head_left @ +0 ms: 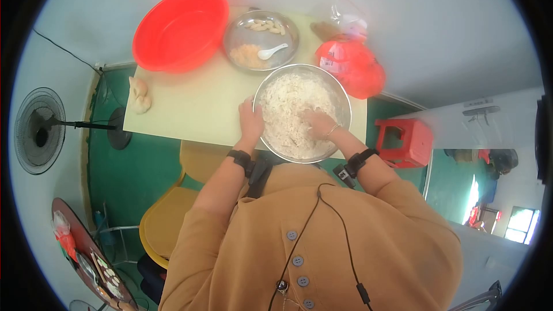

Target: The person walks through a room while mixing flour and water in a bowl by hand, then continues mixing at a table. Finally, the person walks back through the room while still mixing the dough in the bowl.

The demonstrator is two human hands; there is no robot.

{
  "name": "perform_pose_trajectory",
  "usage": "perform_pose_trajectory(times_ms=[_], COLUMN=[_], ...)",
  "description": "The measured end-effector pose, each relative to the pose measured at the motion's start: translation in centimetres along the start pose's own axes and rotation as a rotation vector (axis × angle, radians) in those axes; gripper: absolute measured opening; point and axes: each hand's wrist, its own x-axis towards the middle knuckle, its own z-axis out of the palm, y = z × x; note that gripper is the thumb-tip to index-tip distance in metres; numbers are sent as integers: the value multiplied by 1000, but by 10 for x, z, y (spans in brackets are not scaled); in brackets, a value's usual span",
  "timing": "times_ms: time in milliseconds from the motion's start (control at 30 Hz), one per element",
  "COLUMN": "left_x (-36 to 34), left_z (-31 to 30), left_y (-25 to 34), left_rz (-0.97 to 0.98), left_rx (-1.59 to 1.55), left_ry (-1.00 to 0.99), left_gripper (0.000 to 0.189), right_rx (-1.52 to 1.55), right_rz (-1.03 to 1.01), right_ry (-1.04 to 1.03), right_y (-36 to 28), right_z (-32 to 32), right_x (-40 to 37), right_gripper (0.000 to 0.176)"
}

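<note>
A steel bowl (344, 93) at the front edge of the table holds crumbly, pale floury dough (294, 95). My left hand (250, 122) grips the bowl's left rim. Down in the dough on the right side is my right hand (318, 123), its fingers curled into the mix and partly covered by it. Just behind the bowl, a round metal tray (231, 34) carries pale finger-shaped pieces (266, 26), an orange-yellow crumbly heap (246, 55) and a white spoon (272, 52).
A large red basin (181, 31) stands at the back left of the table (190, 101). Red plastic bags (354, 69) lie to the right, and a pale lumpy item (139, 95) at the left edge. Around the table are a red stool (406, 141), yellow chair (167, 219) and fan (40, 129).
</note>
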Motion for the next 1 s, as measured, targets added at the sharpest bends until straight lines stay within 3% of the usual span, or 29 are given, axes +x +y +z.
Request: perform_pose_trajectory(times_ms=[133, 233, 300, 433, 500, 633, 700, 733, 800, 933, 1000], left_x=[11, 15, 13, 12, 10, 11, 11, 11, 10, 9, 9], left_z=[7, 10, 7, 7, 3, 2, 4, 5, 5, 5, 4], left_y=[-6, -9, -5, -6, 0, -1, -4, -4, -4, -2, 2], left_rz=[1, -68, -84, -55, -58, -27, -29, -30, -29, -10, -13], left_rx=[-60, -18, 39, 67, 41, 29, 78, 74, 74, 81, 92], left_ry=[-5, -52, -88, -57, -61, -64, -52, -52, -42, -36, -13], left_gripper=[32, 31, 30, 29, 27, 24, 21, 21, 19, 19, 18], right_rx=[-26, -94, -67, -183, -336, -321, -244, -247, -169, -205, 42], right_rz=[34, 6, -50, -113, -87, -133, 82, 83, 353, 491, 605], right_ry=[-220, -60, 191, 216, 22, 66, 125, 124, 73, 144, -5], right_y=[-11, -16, -24, -10, -8, 29, 44, 51, 58, 46, 32], right_z=[-48, -64, -72, -63, -73, -66, -56, -50, -33, -2, -4], right_x=[1, 22, 42, 89, 103, 99, 81, 73, 53, 12, -2], right_gripper=[43, 36, 33, 30, 26, 22, 21, 21, 25, 32, 42])
